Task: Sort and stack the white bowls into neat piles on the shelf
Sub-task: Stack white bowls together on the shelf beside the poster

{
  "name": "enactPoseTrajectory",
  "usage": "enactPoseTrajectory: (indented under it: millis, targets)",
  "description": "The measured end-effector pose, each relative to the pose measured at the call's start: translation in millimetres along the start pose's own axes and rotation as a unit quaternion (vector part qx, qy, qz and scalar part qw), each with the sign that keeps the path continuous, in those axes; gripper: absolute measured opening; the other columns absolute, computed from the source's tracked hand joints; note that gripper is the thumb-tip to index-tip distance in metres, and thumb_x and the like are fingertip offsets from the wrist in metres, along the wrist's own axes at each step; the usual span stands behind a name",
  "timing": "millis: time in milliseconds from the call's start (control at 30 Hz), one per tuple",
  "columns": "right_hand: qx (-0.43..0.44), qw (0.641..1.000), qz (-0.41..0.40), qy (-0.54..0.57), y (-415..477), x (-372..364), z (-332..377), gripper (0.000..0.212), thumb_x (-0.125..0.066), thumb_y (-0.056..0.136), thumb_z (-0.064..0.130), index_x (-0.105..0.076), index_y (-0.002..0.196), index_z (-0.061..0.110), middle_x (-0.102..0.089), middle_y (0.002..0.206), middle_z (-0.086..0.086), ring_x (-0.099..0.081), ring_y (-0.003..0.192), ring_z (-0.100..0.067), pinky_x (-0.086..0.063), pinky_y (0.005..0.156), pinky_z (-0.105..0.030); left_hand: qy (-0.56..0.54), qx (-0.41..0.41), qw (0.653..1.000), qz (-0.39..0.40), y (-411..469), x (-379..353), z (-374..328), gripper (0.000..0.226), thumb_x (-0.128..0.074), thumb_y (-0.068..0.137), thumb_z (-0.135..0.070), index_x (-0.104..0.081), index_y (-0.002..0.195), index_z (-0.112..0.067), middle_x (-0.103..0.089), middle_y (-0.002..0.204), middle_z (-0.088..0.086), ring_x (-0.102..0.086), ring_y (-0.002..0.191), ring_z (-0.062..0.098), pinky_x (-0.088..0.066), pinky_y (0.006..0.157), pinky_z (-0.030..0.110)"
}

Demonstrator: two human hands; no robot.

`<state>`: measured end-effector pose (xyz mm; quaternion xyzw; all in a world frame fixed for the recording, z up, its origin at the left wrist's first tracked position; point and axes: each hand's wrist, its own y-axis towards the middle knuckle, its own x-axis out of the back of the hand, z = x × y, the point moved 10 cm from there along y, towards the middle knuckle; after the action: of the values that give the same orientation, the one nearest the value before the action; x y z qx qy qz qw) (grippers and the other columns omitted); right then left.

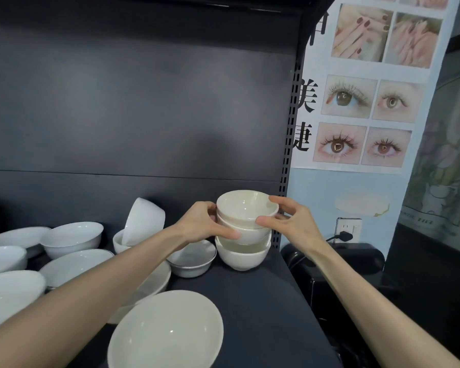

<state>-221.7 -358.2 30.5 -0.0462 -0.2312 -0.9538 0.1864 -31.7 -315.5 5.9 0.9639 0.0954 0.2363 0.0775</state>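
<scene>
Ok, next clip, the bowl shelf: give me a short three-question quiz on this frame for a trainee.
1. True or false: the stack gripped by the left hand and the right hand has three bowls.
2. Where on the shelf does the stack stand? A) left end B) right end, by the perforated upright C) centre
3. Fill in: the white bowl left of the stack sits ____ in another bowl (upright or tilted).
Key: 1 true; 2 B; 3 tilted.
</scene>
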Motion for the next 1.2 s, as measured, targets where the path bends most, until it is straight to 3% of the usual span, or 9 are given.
enactPoseTrajectory:
  millis: [233, 333, 567, 700, 900, 1033, 1200]
  targets:
    - [-0.008, 1.0, 0.014, 0.017, 9.6, 2.4, -19.4, 0.06, -0.081, 0.071, 0.003, -0.056, 0.126, 0.011, -0.059, 0.099, 0.02, -0.061, 0.083, 0.012, -0.049, 0.065, -0.006, 0.02, 0.0, 1.0, -0.002, 9.2, -5.5, 12.2, 0.077, -0.092, 0.051, -0.032, -0.049, 0.113, -0.019, -0.064, 0.107, -0.001, -0.062, 0.098, 0.014, -0.055, 0.086, 0.035]
    - [-0.01, 1.0, 0.025, 0.016, 11.6, 0.8, -25.6, 0.061, -0.081, 0.071, 0.003, -0.055, 0.125, 0.013, -0.059, 0.1, 0.021, -0.062, 0.082, 0.015, -0.047, 0.065, -0.004, 0.008, 0.004, 1.0, 0.007, 8.7, -10.4, 19.2, 0.083, -0.091, 0.047, -0.038, -0.046, 0.115, -0.021, -0.063, 0.111, -0.002, -0.062, 0.103, 0.012, -0.053, 0.09, 0.033]
    - [-0.02, 0.999, 0.035, 0.016, 17.3, -3.4, -40.0, 0.069, -0.083, 0.067, 0.005, -0.054, 0.129, 0.012, -0.063, 0.11, 0.013, -0.06, 0.1, 0.005, -0.049, 0.071, -0.006, -0.024, 0.007, 1.0, 0.01, 9.9, -18.4, 27.3, 0.068, -0.087, 0.065, -0.011, -0.045, 0.119, -0.013, -0.065, 0.108, -0.004, -0.063, 0.097, 0.005, -0.052, 0.08, 0.018]
    - [-0.031, 0.999, 0.026, 0.02, 17.6, -3.9, -45.3, 0.066, -0.082, 0.069, 0.005, -0.054, 0.128, 0.012, -0.062, 0.105, 0.016, -0.061, 0.095, 0.007, -0.048, 0.068, -0.005, -0.026, 0.009, 1.0, 0.013, 17.6, -16.6, 34.2, 0.072, -0.09, 0.061, -0.015, -0.048, 0.119, -0.012, -0.065, 0.111, -0.003, -0.063, 0.103, 0.008, -0.051, 0.085, 0.022]
    - [-0.056, 0.998, 0.013, 0.009, 20.6, -1.6, -48.7, 0.062, -0.08, 0.073, 0.008, -0.054, 0.13, 0.009, -0.058, 0.097, 0.019, -0.061, 0.086, 0.006, -0.046, 0.062, -0.002, -0.015, 0.015, 0.999, 0.025, 27.1, -16.2, 37.4, 0.087, -0.091, 0.038, -0.04, -0.059, 0.116, -0.015, -0.07, 0.11, -0.002, -0.064, 0.106, 0.014, -0.05, 0.098, 0.036]
    - [-0.073, 0.997, 0.008, 0.004, 20.4, -0.9, -54.4, 0.065, -0.08, 0.075, 0.011, -0.051, 0.133, 0.007, -0.057, 0.098, 0.021, -0.063, 0.081, 0.005, -0.05, 0.062, -0.007, -0.011, 0.015, 0.999, 0.047, 28.3, -19.1, 36.6, 0.073, -0.09, 0.045, -0.036, -0.066, 0.111, -0.018, -0.072, 0.107, -0.001, -0.066, 0.105, 0.016, -0.05, 0.099, 0.039]
    - [-0.072, 0.997, 0.002, 0.016, 17.6, -0.7, -61.0, 0.057, -0.076, 0.078, 0.009, -0.052, 0.13, 0.01, -0.057, 0.098, 0.02, -0.06, 0.076, 0.012, -0.045, 0.059, -0.002, -0.014, 0.015, 0.998, 0.057, 27.6, -21.6, 38.2, 0.055, -0.089, 0.063, -0.015, -0.065, 0.112, -0.014, -0.072, 0.108, -0.001, -0.067, 0.104, 0.015, -0.05, 0.099, 0.035]
